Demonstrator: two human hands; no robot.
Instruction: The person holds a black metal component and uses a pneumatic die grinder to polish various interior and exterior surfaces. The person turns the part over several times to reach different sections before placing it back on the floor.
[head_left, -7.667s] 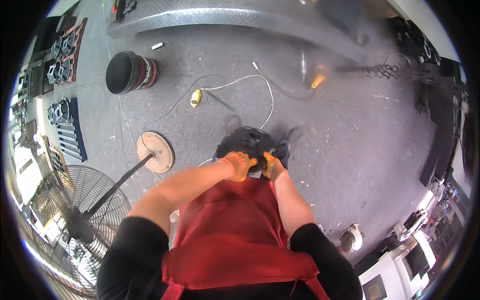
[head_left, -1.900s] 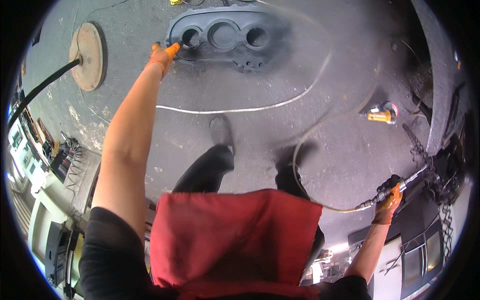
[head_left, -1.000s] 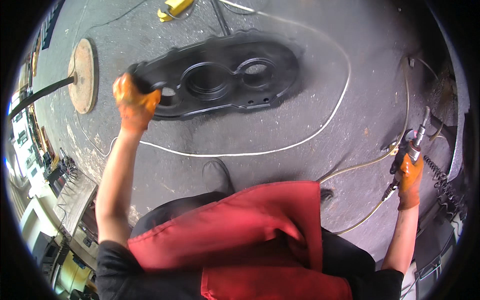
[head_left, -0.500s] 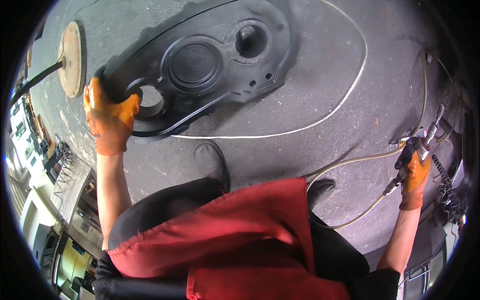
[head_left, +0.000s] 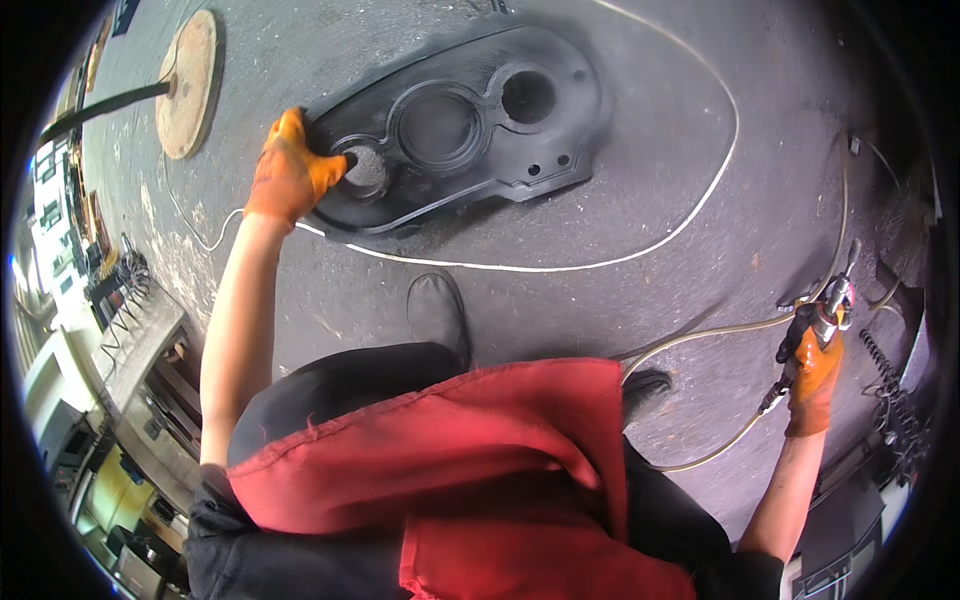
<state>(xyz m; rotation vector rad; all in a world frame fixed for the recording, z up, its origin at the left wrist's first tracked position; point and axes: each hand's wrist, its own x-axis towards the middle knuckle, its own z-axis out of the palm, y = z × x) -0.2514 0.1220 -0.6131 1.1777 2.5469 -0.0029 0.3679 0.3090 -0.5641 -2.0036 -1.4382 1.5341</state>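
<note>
A large black moulded cover (head_left: 500, 158), with three round openings and two small bolt holes, lies at the far middle of the floor, its left end perhaps raised a little. In an orange glove, my left hand (head_left: 291, 172) grips that left end, fingers over the rim and thumb at the smallest round opening. Well apart from the cover, at the far right, my right hand (head_left: 816, 365), also gloved in orange, is closed around a pneumatic die grinder (head_left: 828, 312). The grinder's slim tip points away from me. An air hose (head_left: 738, 435) runs from its rear end.
The pale hose (head_left: 560, 268) loops across the dark floor around the cover. A round disc base (head_left: 190, 90) with a black pole stands at the far left. A coiled black cable (head_left: 893, 385) hangs at the right edge; a workbench (head_left: 150, 320) with equipment lines the left. My shoes are near the middle.
My left hand and the cover's left end have shifted right and farther from me, and the cover looks flatter to the floor. My right hand keeps the die grinder, slightly lower in view.
</note>
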